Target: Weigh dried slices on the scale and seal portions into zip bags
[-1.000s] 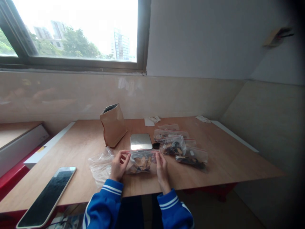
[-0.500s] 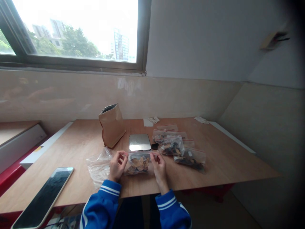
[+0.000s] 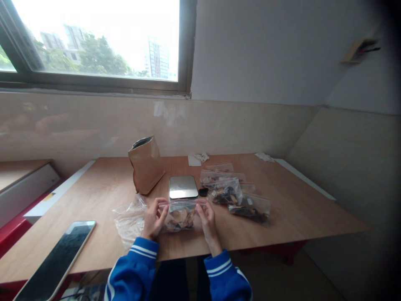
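Observation:
A clear zip-lock bag [image 3: 181,219] with brown dried slices inside is held near the table's front edge. My left hand [image 3: 154,219] pinches its top left corner, thumb and fingers closed on the seal. At the top right, my right hand [image 3: 206,218] grips the same seal strip between thumb and fingers. Just behind the bag lies a flat silver scale [image 3: 183,187], with a small black piece [image 3: 203,192] beside it. Crumpled clear plastic bags [image 3: 130,221] rest to the left of my left hand.
Several filled zip-lock bags [image 3: 249,207] lie in a group on the right. An open brown paper pouch [image 3: 146,165] stands at the back left. A phone [image 3: 58,261] overhangs the front left table edge. White paper scraps [image 3: 194,160] lie by the wall.
My right hand has shifted slightly left along the seal, and the bag's top edge is pinched between both hands. The other things stay put; the view has moved a little.

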